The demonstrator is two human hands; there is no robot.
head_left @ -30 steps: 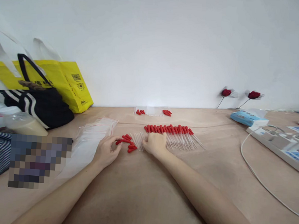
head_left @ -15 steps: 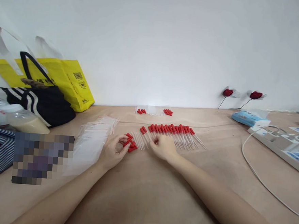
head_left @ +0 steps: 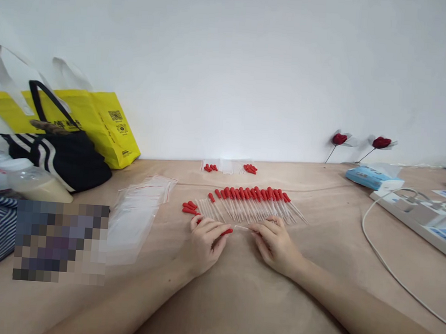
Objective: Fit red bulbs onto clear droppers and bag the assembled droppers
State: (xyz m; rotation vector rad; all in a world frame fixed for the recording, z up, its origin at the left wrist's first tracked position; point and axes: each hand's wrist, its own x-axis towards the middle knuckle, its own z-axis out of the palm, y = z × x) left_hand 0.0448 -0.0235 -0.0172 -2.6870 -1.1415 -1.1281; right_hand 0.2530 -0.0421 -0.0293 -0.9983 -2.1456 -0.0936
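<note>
Between its thumb and fingers, my left hand pinches a red rubber dropper bulb. Facing it, my right hand grips a thin clear dropper tube, whose end points at the bulb with a small gap between them. Behind the hands lies a row of droppers, red bulbs on clear tubes. Several bare clear tubes lie at the row's left end. Loose red bulbs rest beside them, partly hidden by my left hand.
Clear zip bags lie to the left. Bagged droppers are by the wall. A yellow bag, a black bag and a bottle stand far left. Tissues, a power strip and its cable are right.
My left hand has moved right and nearer me, taking a red bulb from the loose ones. My right hand has drawn back from the row with a clear tube.
</note>
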